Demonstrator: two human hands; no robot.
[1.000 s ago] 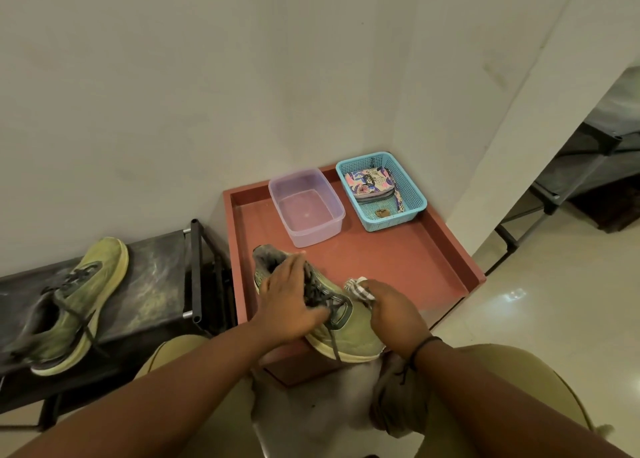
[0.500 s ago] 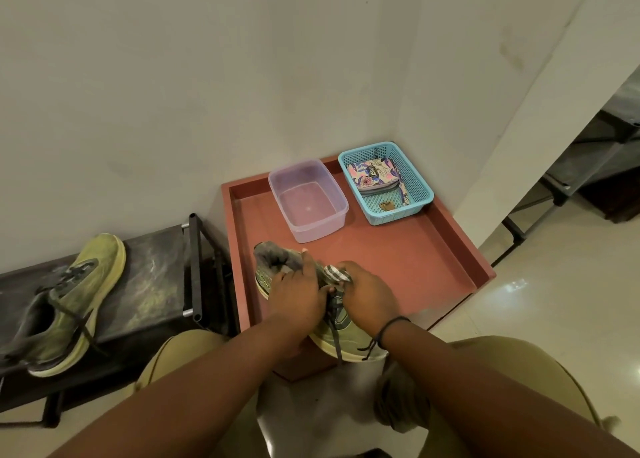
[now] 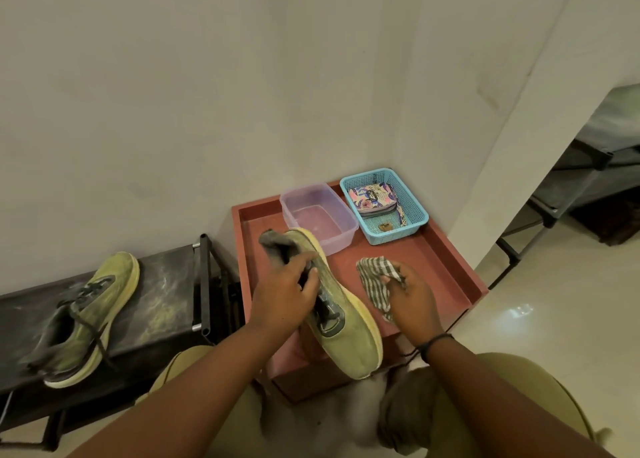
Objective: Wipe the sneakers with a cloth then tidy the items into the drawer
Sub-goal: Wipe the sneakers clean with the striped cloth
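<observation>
Gripping a green sneaker (image 3: 341, 322) at its laces, the left hand (image 3: 284, 296) tilts it above the red drawer (image 3: 446, 267), fingers curled round the tongue. The right hand (image 3: 412, 294), just beside it, bunches a striped cloth (image 3: 375, 284) in its closed fingers, clear of the shoe. A second sneaker (image 3: 86, 315) waits on the dark shoe rack (image 3: 166, 284). A clear tub (image 3: 318, 215) and blue basket (image 3: 384, 204) sit at the drawer's back. Good wiping likely means bracing the shoe firmly and working toe to heel along the sole edge.
</observation>
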